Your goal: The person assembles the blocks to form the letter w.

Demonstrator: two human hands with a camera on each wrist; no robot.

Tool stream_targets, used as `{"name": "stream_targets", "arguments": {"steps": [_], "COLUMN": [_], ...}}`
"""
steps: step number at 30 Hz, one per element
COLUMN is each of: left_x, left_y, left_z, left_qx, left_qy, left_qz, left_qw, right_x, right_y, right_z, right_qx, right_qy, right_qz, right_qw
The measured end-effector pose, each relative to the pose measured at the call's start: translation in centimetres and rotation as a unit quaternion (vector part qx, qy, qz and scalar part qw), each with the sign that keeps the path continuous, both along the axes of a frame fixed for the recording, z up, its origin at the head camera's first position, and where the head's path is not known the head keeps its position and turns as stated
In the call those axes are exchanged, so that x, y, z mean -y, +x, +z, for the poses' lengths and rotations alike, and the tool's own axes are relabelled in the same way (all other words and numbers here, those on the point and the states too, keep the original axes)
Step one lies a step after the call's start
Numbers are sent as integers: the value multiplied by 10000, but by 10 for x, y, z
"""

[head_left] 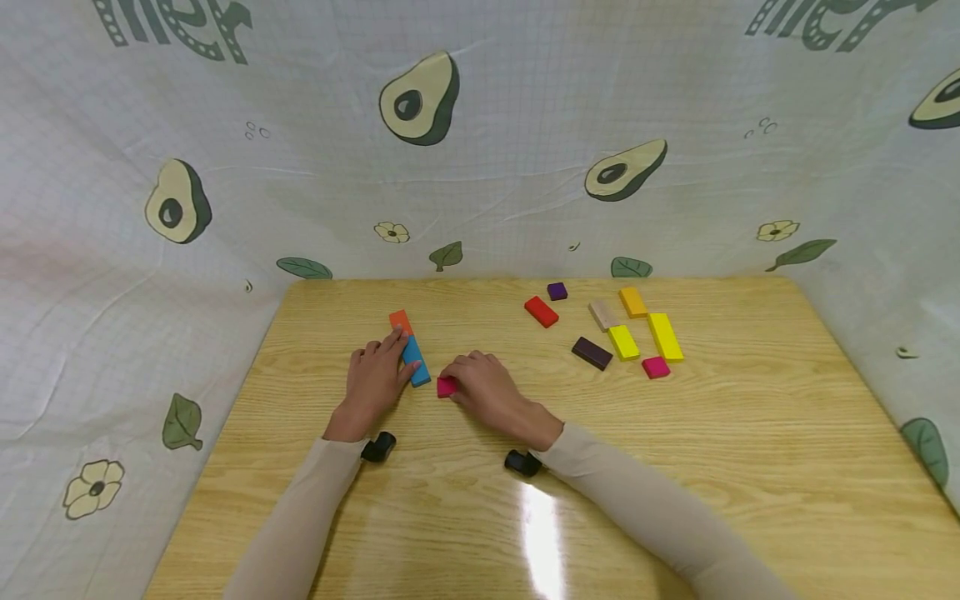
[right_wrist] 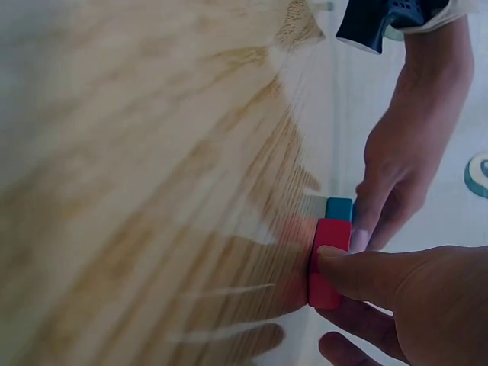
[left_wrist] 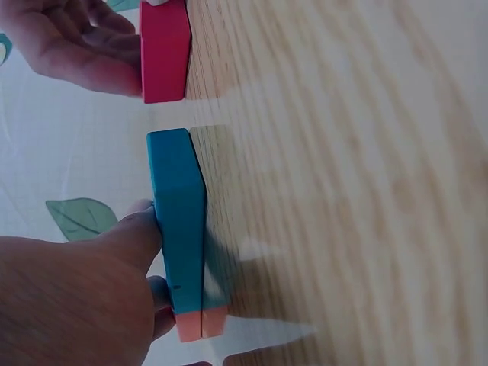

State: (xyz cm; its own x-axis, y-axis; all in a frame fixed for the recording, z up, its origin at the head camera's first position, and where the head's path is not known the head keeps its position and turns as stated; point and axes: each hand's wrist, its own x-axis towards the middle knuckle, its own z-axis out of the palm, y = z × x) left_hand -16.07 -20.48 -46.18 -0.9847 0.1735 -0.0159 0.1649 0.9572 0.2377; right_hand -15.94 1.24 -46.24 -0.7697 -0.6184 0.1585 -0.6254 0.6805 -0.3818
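Observation:
In the head view, a blue block [head_left: 416, 362] lies end to end with an orange block [head_left: 402, 320], forming a slanted row on the table. My left hand [head_left: 372, 379] rests on this row, thumb against the blue block and fingertips near where the two meet. Just right of the row, my right hand [head_left: 487, 392] pinches a magenta block [head_left: 446, 387] between thumb and fingers. From the left wrist, a gap shows between the magenta block [left_wrist: 165, 53] and the blue block [left_wrist: 179, 198]. The right thumb presses the magenta block's side in the right wrist view.
Farther right lie a red block [head_left: 541, 312], a purple block [head_left: 557, 291], a dark brown block [head_left: 592, 353], a beige block [head_left: 602, 315], an amber block [head_left: 633, 302], two yellow blocks [head_left: 665, 337] and another magenta block [head_left: 656, 367]. A patterned cloth [head_left: 510, 167] hangs behind the wooden table [head_left: 750, 467].

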Motion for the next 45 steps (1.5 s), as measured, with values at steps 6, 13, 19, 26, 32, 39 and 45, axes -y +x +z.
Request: {"name": "stream_targets", "arguments": {"steps": [6,13,19,26,32,39,45], "left_x": [0,1,1,0,0,1,2], "left_y": [0,0,0,1,1,0,-1], "left_z": [0,1,2,2,1,0,-2], "left_qx": [-9,48,30,-27,46,34,-11], "left_qy": [-24,-93,-36,2,44,106,103], "left_qz": [-23,-31,-51,-70,-30,-30,-67], "left_qw": [10000,9999,10000,10000,10000,9999,9999], "right_x": [6,10,12,10,-12,-51,-88], "right_y": [-2,-2,-2,-2,0,0,1], "right_z": [-1,0,0,-1,6,12,12], "right_qx": [23,-20,-21,-161,-88,17,-179], "right_qy": [55,193,205,249,10,-202,-328], "right_qz": [-21,-14,-36,-36,-121,-480,-769], "right_qw": [10000,9998,9998,9996,9999,9986,9963]}}
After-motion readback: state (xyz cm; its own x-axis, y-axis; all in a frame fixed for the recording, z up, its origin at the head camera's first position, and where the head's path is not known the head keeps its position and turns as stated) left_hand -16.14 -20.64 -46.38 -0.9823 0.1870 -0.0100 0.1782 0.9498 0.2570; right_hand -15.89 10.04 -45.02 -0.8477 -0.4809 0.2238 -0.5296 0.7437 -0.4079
